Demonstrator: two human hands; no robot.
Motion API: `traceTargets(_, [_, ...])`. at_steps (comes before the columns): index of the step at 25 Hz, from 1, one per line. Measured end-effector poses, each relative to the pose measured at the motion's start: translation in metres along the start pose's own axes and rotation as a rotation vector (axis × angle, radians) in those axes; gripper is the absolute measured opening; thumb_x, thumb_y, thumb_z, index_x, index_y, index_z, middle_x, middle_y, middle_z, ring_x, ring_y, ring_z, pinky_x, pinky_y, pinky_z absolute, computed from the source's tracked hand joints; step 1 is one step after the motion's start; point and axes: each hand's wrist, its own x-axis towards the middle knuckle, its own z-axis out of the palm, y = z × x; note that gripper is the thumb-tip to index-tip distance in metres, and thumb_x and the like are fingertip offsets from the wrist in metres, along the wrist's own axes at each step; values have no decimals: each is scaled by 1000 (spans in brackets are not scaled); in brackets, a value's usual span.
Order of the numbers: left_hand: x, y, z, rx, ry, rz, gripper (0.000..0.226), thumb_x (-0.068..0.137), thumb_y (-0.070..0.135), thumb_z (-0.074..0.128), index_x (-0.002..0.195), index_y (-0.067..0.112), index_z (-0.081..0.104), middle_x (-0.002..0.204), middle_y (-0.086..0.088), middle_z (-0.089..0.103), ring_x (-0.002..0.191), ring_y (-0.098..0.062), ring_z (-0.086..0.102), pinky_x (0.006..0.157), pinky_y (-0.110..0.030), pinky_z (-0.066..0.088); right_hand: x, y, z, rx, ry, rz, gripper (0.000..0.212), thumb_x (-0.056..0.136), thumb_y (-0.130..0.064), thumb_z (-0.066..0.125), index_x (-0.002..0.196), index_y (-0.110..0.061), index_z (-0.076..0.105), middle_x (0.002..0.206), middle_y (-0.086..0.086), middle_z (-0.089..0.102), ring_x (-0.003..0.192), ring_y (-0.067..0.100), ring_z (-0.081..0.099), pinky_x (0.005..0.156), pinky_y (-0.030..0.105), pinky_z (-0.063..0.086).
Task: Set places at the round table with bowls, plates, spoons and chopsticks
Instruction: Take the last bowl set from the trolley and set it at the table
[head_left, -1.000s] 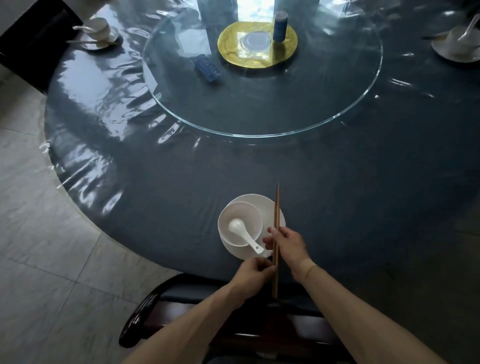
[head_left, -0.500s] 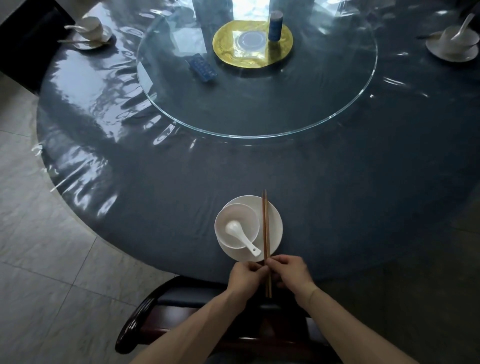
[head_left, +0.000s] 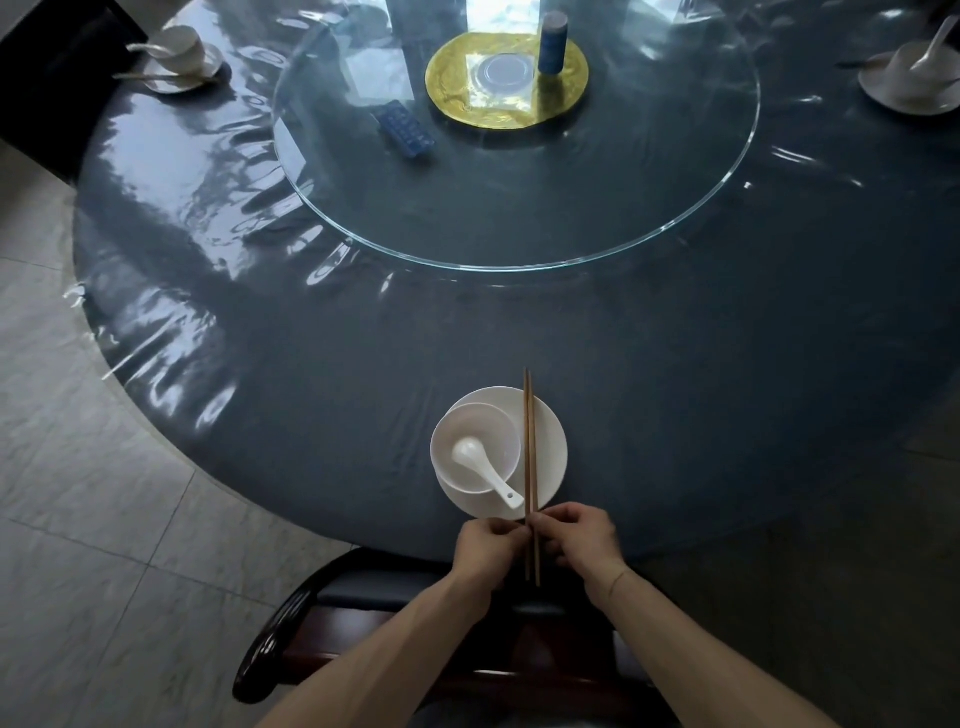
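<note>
While both hands pinch the near ends of the chopsticks (head_left: 529, 457), the pair lies across the right part of the plate (head_left: 550, 441), tips pointing toward the table centre, butt ends overhanging the edge of the round table (head_left: 675, 389). The left hand (head_left: 485, 548) and right hand (head_left: 582, 540) each have curled fingers closed on the sticks from opposite sides. Judged by appearance, the sticks are light, stiff and thin, and likely to roll or slide on glazed ware; hold them near the butt ends and keep them parallel. The bowl (head_left: 475, 447) sits on the plate's left part with a spoon (head_left: 480, 465) inside; both look like fragile ceramic. Count at this place: one plate, one bowl, one spoon, two chopsticks. Two further settings stand at the far left (head_left: 176, 60) and far right (head_left: 909, 78).
</note>
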Motion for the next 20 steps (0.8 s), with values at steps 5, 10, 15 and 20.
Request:
traceTargets(5, [-1, 1, 1, -58, 16, -8, 10, 88, 12, 68, 84, 8, 76, 71, -5, 77, 63, -12, 72, 48, -18, 49, 1, 0, 3, -1, 27, -5, 13, 78, -16, 78, 80, -5, 72, 70, 8, 73, 54, 12, 61, 52, 24, 50])
traceTargets(10, [1, -1, 0, -61, 38, -20, 12, 88, 16, 69, 90, 6, 77, 79, -11, 77, 71, -21, 73, 50, -23, 49, 1, 1, 6, -18, 48, -23, 15, 77, -19, 79, 81, -7, 71, 72, 8, 74, 56, 13, 62, 50, 22, 48])
traceTargets(15, [-2, -1, -10, 6, -17, 9, 12, 86, 23, 70, 86, 14, 79, 76, -3, 78, 73, -17, 74, 52, -22, 49, 1, 2, 0, -61, 14, -50, 16, 75, -24, 81, 80, -12, 71, 72, 4, 74, 54, 8, 62, 48, 19, 48])
traceTargets(20, [-34, 10, -40, 300, -117, 101, 12, 83, 33, 72, 80, 22, 76, 60, 8, 68, 46, 0, 57, 46, -19, 42, -23, -20, -27, -123, 38, -180, 11, 77, -29, 79, 82, -22, 73, 77, -4, 74, 73, 15, 67, 60, 25, 52])
